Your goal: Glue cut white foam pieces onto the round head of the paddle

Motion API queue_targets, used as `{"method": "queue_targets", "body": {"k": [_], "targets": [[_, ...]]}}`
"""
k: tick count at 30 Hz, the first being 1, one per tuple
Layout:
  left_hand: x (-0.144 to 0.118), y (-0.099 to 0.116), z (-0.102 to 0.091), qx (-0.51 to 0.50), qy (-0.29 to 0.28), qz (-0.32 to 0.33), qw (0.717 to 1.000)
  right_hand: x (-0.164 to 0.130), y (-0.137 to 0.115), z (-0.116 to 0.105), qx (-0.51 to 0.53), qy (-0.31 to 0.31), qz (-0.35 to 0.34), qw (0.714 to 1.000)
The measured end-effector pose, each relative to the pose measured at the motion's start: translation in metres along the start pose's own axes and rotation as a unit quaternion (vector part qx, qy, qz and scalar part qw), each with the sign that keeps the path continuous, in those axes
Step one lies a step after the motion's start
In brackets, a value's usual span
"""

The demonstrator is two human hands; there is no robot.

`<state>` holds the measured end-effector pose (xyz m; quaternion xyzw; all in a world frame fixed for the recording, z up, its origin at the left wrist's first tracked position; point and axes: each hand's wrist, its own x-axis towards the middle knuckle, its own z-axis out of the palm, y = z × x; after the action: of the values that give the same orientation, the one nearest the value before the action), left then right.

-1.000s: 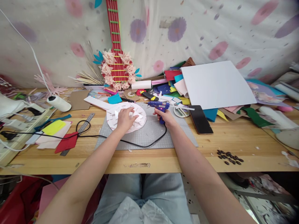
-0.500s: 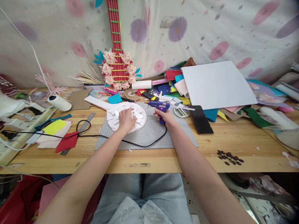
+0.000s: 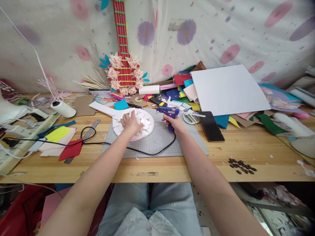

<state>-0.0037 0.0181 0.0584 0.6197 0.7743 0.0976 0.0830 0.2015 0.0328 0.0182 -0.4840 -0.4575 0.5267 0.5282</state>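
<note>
A round white board piece (image 3: 149, 131) with a long neck strip lies on the grey cutting mat (image 3: 159, 144). Small white folded strips stand up across its face. My left hand (image 3: 131, 124) rests over this piece with its fingers spread; what the fingertips touch underneath is partly hidden. In my right hand (image 3: 178, 124) is a blue glue gun (image 3: 168, 110), held just right of the white piece with its nozzle pointing left. A clear glue stick sticks out of the gun's back, and its black cord (image 3: 152, 154) loops over the mat.
A black phone (image 3: 212, 126) and scissors (image 3: 191, 118) lie right of the mat. Dark oval beads (image 3: 242, 166) are scattered near the front edge. A red toy guitar (image 3: 125, 75) leans at the back. Ruler (image 3: 91, 129), felt pieces and a power strip (image 3: 14, 147) sit left.
My left hand has shifted slightly left across the white piece, and its fingers have spread wider. The right hand and glue gun have stayed in place.
</note>
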Motion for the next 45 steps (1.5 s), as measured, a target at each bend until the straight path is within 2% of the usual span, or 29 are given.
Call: {"method": "queue_targets", "body": {"k": [8,12,26,35,45], "targets": [[0.014,-0.003,-0.007,0.059,-0.092,-0.023,0.994,-0.001,-0.001,0.000,0.005,0.007,-0.002,1.000],[0.017,-0.003,-0.008,0.070,-0.117,-0.033,0.990,0.000,0.001,-0.001,0.009,0.006,-0.001,1.000],[0.018,0.001,-0.011,0.087,-0.122,-0.035,0.988,0.005,0.001,-0.004,0.075,0.076,0.020,0.994],[0.020,0.000,-0.012,0.086,-0.139,-0.032,0.986,0.004,0.000,-0.003,0.067,0.072,0.022,0.995],[0.017,-0.001,-0.009,0.103,-0.114,-0.016,0.988,0.004,0.001,-0.002,0.066,0.074,0.020,0.995]]}}
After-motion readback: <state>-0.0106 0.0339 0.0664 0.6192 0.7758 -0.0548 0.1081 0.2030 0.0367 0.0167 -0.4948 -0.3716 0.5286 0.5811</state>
